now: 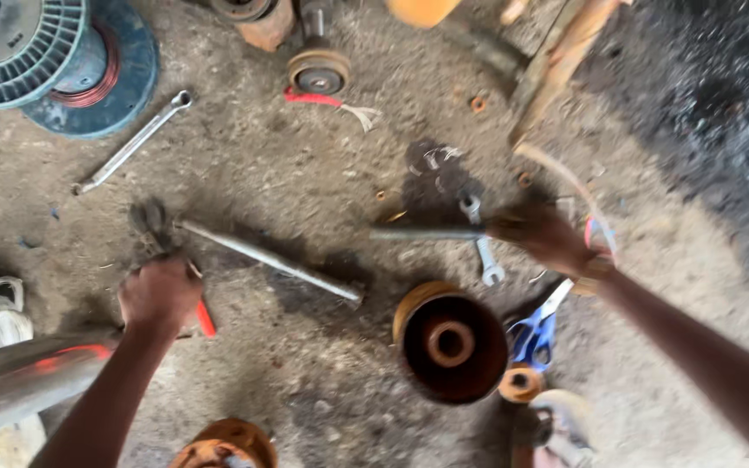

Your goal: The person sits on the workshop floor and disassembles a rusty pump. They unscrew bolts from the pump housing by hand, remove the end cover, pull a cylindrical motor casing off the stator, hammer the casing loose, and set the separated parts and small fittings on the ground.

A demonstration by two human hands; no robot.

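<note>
Below, left hand [159,295] gripping pliers [166,251], right hand [548,238] holding rod [426,234]

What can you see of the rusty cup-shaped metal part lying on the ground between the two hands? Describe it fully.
The rusty cup-shaped part is a round, heavy-looking metal housing, brown-orange with rust. It lies on the dirt floor with its open side up, showing a dark hollow and a raised ring-shaped hub at the centre. Blue-handled scissors lie right beside it. Neither hand touches it.
</note>
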